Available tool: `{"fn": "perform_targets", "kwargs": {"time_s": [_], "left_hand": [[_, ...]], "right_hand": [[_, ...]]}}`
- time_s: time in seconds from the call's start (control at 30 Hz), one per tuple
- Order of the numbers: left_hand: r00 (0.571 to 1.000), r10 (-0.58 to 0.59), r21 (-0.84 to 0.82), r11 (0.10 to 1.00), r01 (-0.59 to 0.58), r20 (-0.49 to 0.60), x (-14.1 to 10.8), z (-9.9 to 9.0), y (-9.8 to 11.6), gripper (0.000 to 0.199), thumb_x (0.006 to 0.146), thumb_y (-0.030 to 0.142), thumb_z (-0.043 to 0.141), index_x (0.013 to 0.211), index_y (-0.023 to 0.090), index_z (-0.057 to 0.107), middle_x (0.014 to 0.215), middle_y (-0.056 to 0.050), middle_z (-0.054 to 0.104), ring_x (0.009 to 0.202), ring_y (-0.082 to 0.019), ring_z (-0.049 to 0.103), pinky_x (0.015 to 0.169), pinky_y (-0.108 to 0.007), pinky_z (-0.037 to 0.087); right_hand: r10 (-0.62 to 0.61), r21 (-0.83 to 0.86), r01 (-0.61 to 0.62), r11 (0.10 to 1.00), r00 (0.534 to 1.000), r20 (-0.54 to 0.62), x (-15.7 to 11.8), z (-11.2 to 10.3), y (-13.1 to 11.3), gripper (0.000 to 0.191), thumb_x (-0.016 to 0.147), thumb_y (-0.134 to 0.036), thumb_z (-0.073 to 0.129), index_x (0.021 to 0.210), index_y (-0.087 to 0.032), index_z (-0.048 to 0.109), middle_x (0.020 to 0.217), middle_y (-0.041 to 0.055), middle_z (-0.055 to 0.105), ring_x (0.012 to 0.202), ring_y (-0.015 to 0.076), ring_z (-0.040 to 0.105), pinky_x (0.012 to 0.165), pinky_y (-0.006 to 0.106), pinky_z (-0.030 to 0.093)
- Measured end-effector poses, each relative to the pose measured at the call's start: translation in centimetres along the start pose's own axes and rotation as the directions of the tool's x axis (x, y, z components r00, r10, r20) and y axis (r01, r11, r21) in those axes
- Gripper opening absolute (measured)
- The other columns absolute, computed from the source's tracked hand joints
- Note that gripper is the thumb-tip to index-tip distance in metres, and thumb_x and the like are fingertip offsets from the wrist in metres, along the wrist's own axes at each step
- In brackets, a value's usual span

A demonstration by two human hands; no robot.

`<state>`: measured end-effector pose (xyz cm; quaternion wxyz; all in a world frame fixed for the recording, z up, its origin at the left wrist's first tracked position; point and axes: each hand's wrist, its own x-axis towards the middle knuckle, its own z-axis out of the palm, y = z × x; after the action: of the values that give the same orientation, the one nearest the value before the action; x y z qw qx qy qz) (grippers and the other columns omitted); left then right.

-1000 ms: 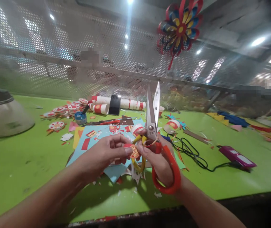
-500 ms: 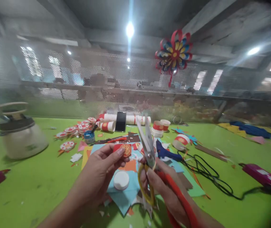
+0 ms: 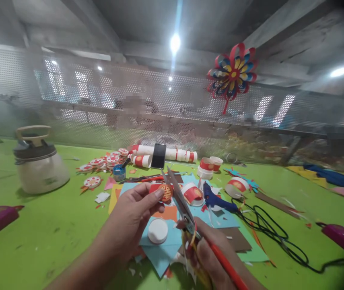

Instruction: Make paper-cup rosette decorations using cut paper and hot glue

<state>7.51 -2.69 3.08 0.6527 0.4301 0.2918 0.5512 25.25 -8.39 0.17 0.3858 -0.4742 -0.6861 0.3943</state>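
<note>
Between thumb and fingers, my left hand (image 3: 138, 207) pinches a small red paper piece (image 3: 166, 193) with a round gold emblem. My right hand (image 3: 208, 245) is wrapped round the handles of a pair of scissors (image 3: 184, 212), one handle yellow and one red. The blades point up and left, slightly apart, with their edges close beside the red piece's right side. Below my left fingers lies a round white lid (image 3: 157, 231) on light blue paper (image 3: 159, 257). A red and white cut paper cup (image 3: 192, 194) sits just behind the scissors.
A blue glue gun (image 3: 218, 198) with a black cord lies to the right. Behind are a phone (image 3: 159, 156), a blue jar (image 3: 119, 172), paper cups (image 3: 205, 167) and several red-white discs (image 3: 92, 182). A large kettle-like jug (image 3: 40, 165) stands left; a purple power strip (image 3: 342, 238) lies right.
The scissors have tilted left, bringing their blades next to the red paper piece. My left hand keeps its pinch. The whole view has shifted a little to the left.
</note>
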Motion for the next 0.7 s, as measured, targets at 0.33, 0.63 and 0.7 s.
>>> {"fn": "perform_targets", "kwargs": {"time_s": [0.33,0.63,0.7], "left_hand": [[0.999,-0.027,-0.06,0.998,0.028,0.026,-0.04,0.09,-0.27,0.011,0.071,0.023,0.078,0.075,0.013,0.075,0.069,-0.003,0.068,0.062,-0.009,0.055,0.059,-0.018,0.044],[1.0,-0.022,-0.067,0.997,0.023,0.013,-0.11,0.03,-0.32,0.01,0.072,0.022,0.078,0.076,0.013,0.076,0.072,-0.004,0.07,0.064,-0.01,0.057,0.061,-0.019,0.046],[1.0,-0.022,-0.064,0.998,0.023,0.015,-0.16,-0.01,-0.35,0.01,0.072,0.023,0.077,0.075,0.013,0.075,0.07,-0.003,0.069,0.063,-0.009,0.056,0.061,-0.019,0.046]], "right_hand": [[-0.145,-0.078,0.146,0.986,0.989,0.018,0.09,-0.1,0.56,0.061,0.088,-0.07,0.033,0.105,-0.016,0.057,0.07,0.0001,0.048,0.061,0.0136,0.044,0.058,0.027,0.039],[-0.137,-0.12,0.133,0.984,0.99,-0.026,-0.18,0.18,0.54,0.058,0.09,-0.067,0.034,0.107,-0.018,0.058,0.071,-0.0002,0.05,0.063,0.014,0.048,0.059,0.027,0.038],[-0.134,-0.119,0.13,0.984,0.991,-0.029,-0.14,0.22,0.55,0.059,0.089,-0.069,0.034,0.107,-0.018,0.058,0.07,-0.0005,0.05,0.062,0.014,0.048,0.058,0.027,0.037]]}}
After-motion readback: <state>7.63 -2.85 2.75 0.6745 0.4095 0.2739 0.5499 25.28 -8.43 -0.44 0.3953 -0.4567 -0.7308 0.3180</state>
